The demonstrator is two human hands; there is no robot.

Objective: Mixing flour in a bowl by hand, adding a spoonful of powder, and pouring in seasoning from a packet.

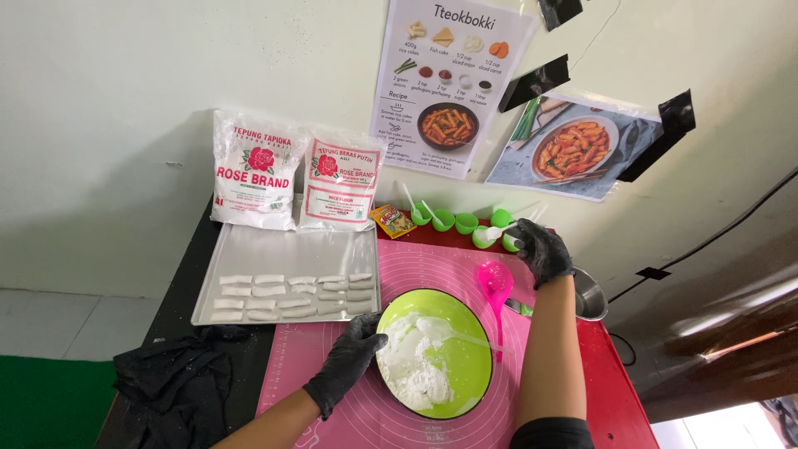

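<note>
Green bowl (465, 366) of white flour sits nearest you on the pink mat (432, 266), and your left hand (349, 362) curls against its left rim, fingers bent, not pinching; keep it braced there so it cannot slide. Farther off, your right hand (540, 249) closes on a small green measuring cup (509, 241), its white handle pointing left along the row; lift it level, I'd say.
</note>
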